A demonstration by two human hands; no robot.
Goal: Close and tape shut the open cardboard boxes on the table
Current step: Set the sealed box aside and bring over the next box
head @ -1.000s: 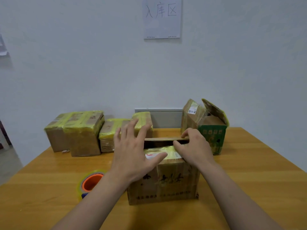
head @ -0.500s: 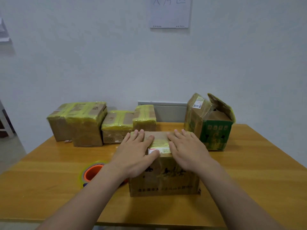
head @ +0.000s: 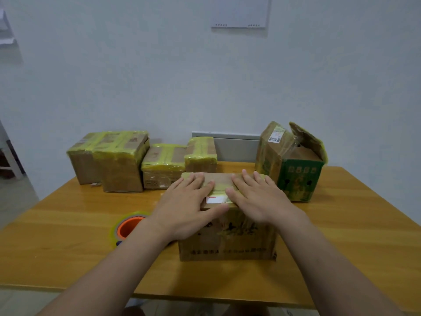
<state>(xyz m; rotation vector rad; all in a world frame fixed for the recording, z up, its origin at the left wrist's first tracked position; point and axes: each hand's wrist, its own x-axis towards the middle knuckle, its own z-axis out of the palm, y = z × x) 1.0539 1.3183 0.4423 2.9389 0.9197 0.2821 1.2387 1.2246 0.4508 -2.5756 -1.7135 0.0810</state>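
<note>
Left hand and right hand, fingers straight, are pressing the box flaps flat. Better pinning seam with one palm, fetching tape roll.

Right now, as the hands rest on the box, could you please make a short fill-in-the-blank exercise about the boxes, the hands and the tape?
1. The left hand and the right hand press flat on the ___ of the front box.
2. The tape roll lies on the table to the ___ of this box.
3. The core of the tape roll is ___ in colour.
4. The green box at the back right is not closed but ___.

Missing words: top; left; orange; open.
</note>
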